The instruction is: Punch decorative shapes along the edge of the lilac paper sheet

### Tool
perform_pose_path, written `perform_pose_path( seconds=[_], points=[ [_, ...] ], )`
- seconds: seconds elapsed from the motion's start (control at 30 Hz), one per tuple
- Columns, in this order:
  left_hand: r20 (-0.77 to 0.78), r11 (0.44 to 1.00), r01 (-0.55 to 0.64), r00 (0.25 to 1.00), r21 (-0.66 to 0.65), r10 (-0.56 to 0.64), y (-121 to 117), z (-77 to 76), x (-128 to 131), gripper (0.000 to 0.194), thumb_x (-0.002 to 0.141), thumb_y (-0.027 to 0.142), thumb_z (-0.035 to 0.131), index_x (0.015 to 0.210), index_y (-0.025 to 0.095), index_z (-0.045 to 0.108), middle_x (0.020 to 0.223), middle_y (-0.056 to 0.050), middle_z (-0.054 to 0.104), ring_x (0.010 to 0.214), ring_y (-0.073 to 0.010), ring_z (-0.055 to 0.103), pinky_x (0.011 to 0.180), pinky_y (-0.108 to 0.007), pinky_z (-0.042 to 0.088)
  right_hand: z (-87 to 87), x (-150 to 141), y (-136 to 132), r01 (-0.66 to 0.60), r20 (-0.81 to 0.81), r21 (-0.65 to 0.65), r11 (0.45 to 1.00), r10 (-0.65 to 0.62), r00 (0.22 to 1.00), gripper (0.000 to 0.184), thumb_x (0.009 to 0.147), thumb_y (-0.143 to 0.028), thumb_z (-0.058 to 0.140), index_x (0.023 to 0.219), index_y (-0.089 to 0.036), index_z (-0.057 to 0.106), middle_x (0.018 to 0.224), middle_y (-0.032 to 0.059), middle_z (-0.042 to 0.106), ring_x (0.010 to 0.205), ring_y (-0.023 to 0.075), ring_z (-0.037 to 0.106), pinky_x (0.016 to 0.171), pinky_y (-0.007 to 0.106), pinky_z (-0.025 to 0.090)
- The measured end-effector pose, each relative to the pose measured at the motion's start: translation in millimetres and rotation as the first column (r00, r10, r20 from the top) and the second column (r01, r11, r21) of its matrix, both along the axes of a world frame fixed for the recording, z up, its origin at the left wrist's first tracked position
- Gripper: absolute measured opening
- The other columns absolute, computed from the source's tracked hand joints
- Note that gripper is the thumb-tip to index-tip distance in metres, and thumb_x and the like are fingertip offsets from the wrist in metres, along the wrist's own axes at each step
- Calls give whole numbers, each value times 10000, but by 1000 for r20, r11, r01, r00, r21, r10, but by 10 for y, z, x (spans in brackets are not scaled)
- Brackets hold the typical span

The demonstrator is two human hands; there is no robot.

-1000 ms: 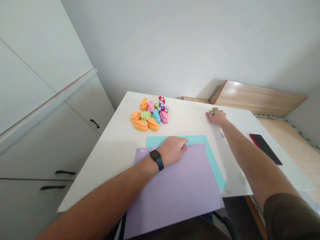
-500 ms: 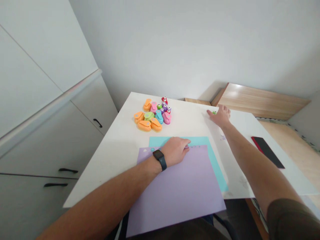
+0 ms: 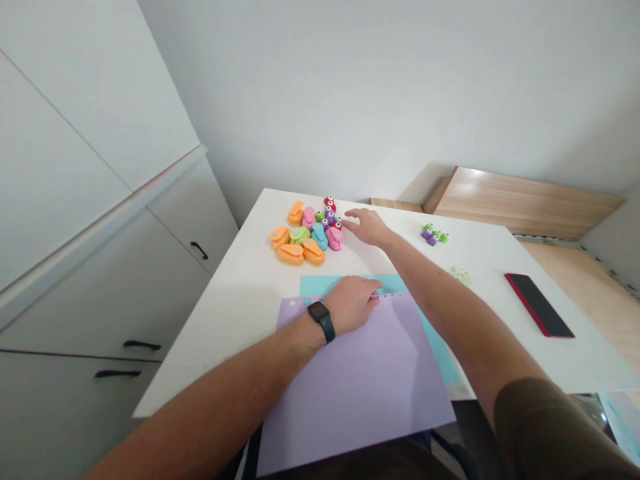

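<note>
My left hand, with a dark watch on its wrist, lies at the top edge of a purple sheet of paper. Its fingers are closed on that edge, where a row of small punched holes runs. Beneath the purple sheet is a turquoise sheet, partly covered. My right hand reaches over the table, fingers apart and holding nothing, just right of a cluster of small eyed craft punches in red, purple and green. Larger orange, pink, green and blue paper punches sit beside them.
Farther right on the white table stand several small purple and green punches. Pale green paper bits lie nearer my right forearm. A black and red flat object rests near the right side. White cabinets flank the left.
My right hand has moved left from the small punches at the right to the cluster by the larger ones, uncovering the small purple and green punches. My left hand stays on the paper.
</note>
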State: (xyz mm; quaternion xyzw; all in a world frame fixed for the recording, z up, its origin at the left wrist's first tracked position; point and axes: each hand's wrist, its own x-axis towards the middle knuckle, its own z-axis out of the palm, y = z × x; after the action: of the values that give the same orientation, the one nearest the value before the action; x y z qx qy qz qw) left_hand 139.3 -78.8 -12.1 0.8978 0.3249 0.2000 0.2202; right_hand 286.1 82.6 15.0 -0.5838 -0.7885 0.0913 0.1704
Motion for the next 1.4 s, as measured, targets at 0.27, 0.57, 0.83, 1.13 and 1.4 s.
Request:
perform_pose_path(
  seconds=[0.27,0.57,0.83,1.13,1.4],
  points=[
    [-10,1000,5,1000,25,-5,-4,-6,9,254,966,252,556,1158,175,704,1056,-87,779,985,-274,706,891,-402,532,-52,-135,185,26,17,-55,998,-25,1000,346,995,-447,547,1214,-276,753,1158,43,773,1039,231,701,947,351,499],
    [-23,1000,8,1000,22,-8,-8,-9,8,276,967,253,555,1188,165,695,1103,-90,775,1003,-271,704,902,-395,531,-92,-143,160,38,57,-50,998,-35,998,320,970,-302,569,1250,-270,721,1177,55,761,1062,232,687,970,354,477],
    [-8,1000,-3,1000,9,3,-9,-7,7,283,966,256,565,1201,171,696,1071,-82,783,991,-273,706,895,-404,528,-29,28,2,80,32,9,997,-80,996,285,957,-319,587,1192,-227,719,1164,92,748,1104,255,656,1046,417,422],
    [9,1000,-8,1000,-21,8,-10,17,1,238,958,262,595,1156,191,706,1039,-82,786,1013,-263,719,910,-381,525,62,568,-753,-81,-618,-182,980,-50,785,360,961,-449,581,1256,-246,549,993,40,742,913,195,703,660,282,474],
    [17,1000,-18,1000,-15,18,2,-18,21,253,961,256,596,1181,192,702,1055,-90,783,1023,-257,719,918,-376,531,194,1019,-1551,-185,-766,-288,940,-110,633,327,872,-360,747,1150,-232,634,1052,52,705,910,180,677,691,295,469]
  ],
)
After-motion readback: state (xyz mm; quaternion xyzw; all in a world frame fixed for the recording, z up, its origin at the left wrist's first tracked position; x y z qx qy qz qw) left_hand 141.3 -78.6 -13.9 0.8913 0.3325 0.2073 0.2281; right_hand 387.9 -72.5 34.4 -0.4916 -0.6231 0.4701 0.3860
